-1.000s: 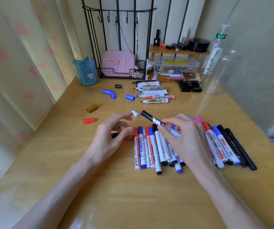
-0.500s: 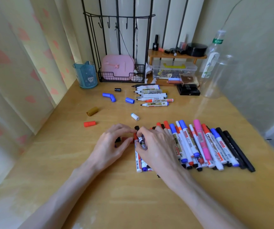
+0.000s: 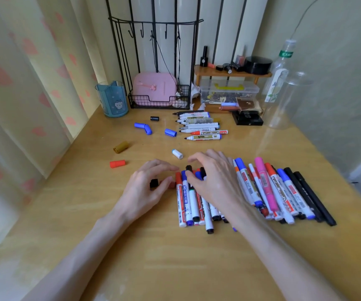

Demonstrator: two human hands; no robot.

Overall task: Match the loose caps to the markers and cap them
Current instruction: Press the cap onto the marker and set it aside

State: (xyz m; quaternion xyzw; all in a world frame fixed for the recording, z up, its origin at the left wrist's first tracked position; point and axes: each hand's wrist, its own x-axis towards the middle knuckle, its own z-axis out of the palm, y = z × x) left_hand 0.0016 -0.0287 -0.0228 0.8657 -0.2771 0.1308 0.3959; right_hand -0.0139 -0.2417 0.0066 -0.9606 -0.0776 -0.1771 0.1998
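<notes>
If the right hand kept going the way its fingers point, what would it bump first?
Probably the white cap: it lies just ahead of the right hand, whose fingers point left and away. Their height is unclear.

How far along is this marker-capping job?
Over halfway, it seems: a long row of capped markers lies at the front. Right now the right hand rests on that row and the left hand hovers over a black cap, gripping nothing. Left: the pile of uncapped markers farther back, plus loose blue caps, white cap, gold cap and red cap.
</notes>
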